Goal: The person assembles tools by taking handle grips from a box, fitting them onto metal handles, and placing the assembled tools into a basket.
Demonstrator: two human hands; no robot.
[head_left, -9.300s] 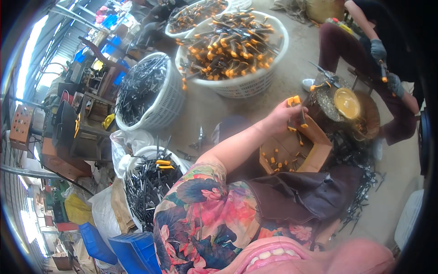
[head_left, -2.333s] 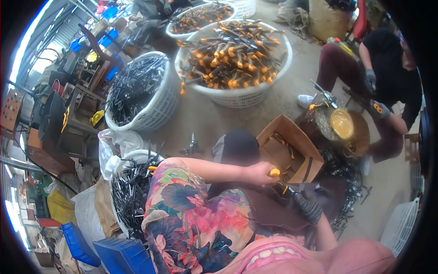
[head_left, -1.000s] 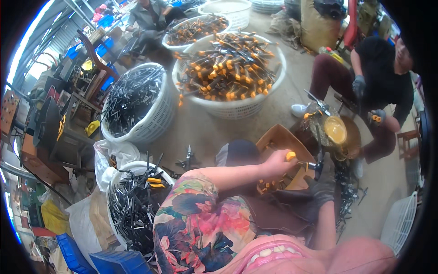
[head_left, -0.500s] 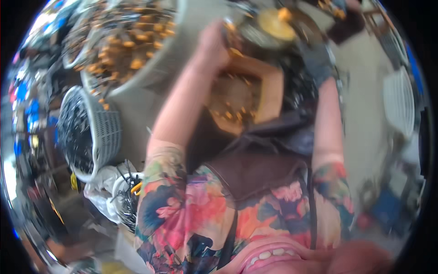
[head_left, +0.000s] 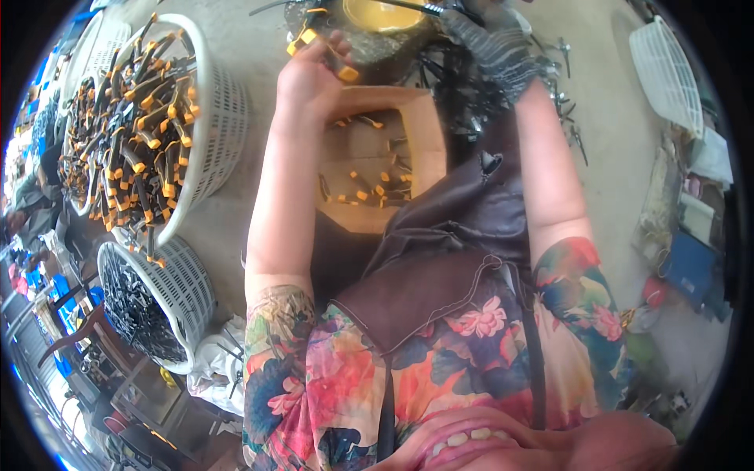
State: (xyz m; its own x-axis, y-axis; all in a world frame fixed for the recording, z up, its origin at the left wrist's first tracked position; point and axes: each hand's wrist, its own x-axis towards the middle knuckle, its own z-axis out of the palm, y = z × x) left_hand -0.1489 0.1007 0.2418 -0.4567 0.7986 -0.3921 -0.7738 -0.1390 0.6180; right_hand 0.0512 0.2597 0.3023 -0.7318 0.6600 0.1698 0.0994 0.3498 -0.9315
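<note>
My left hand (head_left: 308,82), bare, is closed around a black-and-orange handle (head_left: 305,41) at the upper middle; another orange end shows beside the fingers. On my right hand (head_left: 500,59) is a grey striped glove. Its fingers close on a thin black rod (head_left: 420,8), partly cut off by the upper edge. A yellow bowl-like piece (head_left: 385,14) lies between the hands. Below my left hand stands an open cardboard box (head_left: 428,129) with several black-and-orange handles inside. Shiny black pieces (head_left: 463,102) lie under my right hand.
At the left, a big white basket (head_left: 224,110) is heaped with black-and-orange handles. Nearer stands a smaller basket (head_left: 184,275) of thin black parts. A white plastic bag (head_left: 214,369) is close by. Another white basket (head_left: 667,74) stands far right, and a dark apron (head_left: 440,298) covers my lap.
The view has shifted and sharpened. My left hand is now farther left, above the box, with the orange-ended handle. A thin black rod shows at my right hand's fingers.
</note>
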